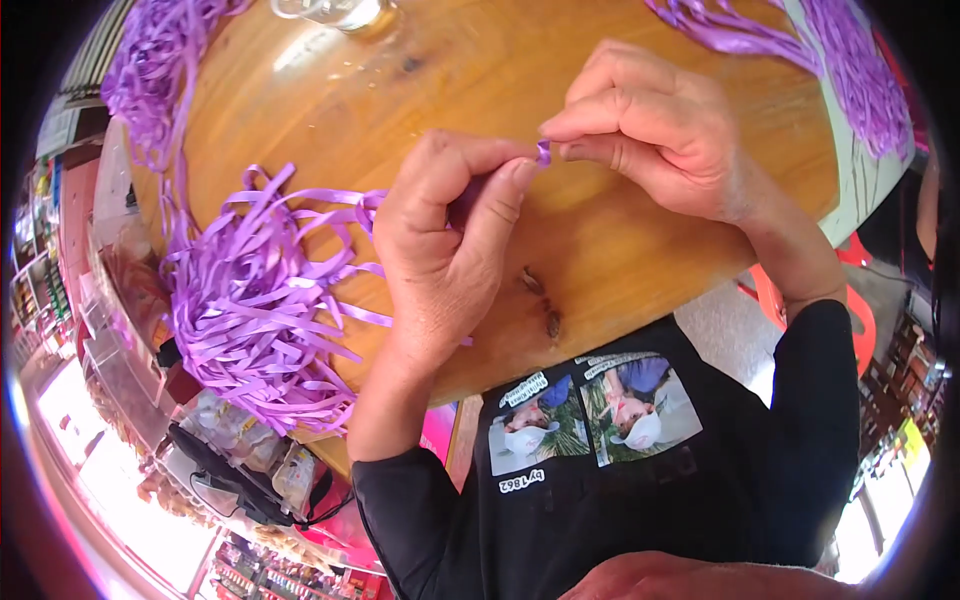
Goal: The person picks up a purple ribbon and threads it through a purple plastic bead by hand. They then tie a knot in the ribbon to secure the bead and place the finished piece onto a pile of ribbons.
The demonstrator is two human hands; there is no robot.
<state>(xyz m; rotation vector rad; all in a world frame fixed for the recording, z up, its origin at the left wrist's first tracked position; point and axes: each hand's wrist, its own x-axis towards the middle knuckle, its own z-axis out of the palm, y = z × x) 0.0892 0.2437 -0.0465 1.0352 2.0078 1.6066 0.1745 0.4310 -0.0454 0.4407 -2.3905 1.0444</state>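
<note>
Above the wooden table (pixel 620 270), my left hand (pixel 445 225) pinches a narrow purple ribbon (pixel 543 152) between thumb and forefinger. A short, twisted end of it sticks out past the fingertips. My right hand (pixel 650 130) is closed in a pinch at that end, thumb and forefinger almost together; whether the ribbon lies between them is too small to tell. More ribbon passes behind my left hand toward a loose heap of purple ribbons (pixel 260 300) at the table's left edge.
Another purple ribbon bundle (pixel 160 75) hangs at the far left. A third bundle (pixel 850 70) lies across a pale surface at the far right. A clear glass (pixel 345 12) stands at the far edge. An orange-red stool (pixel 860 310) is at the right, and a black bag (pixel 225 470) lies lower left.
</note>
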